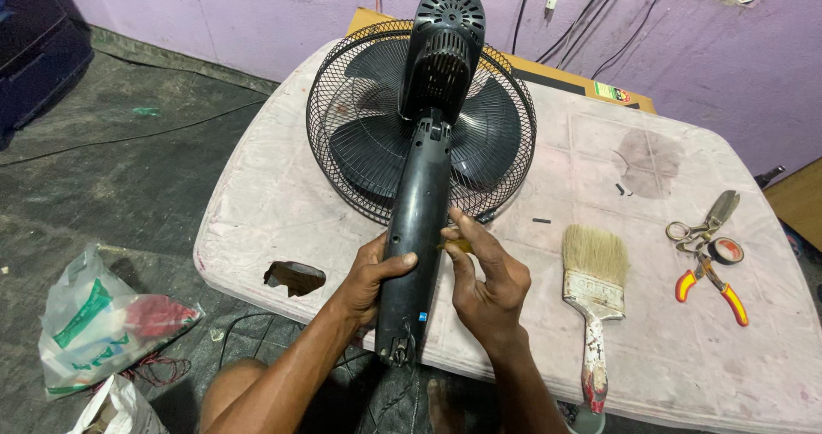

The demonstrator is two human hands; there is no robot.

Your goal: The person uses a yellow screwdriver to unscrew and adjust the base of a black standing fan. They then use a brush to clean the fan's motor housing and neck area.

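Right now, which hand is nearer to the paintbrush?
The right hand. It sits at the fan stem, just left of the paintbrush. The left hand wraps the stem's far side, farther away.

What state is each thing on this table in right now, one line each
fan: lying face down, grille on
left hand: gripping fan's neck
right hand: pinching a small yellowish tool against the neck
paintbrush: lying flat, untouched
scissors: closed
pliers: handles spread

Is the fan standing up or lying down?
Lying down. The fan rests grille-first on the table, its black stem pointing back between the left hand and right hand.
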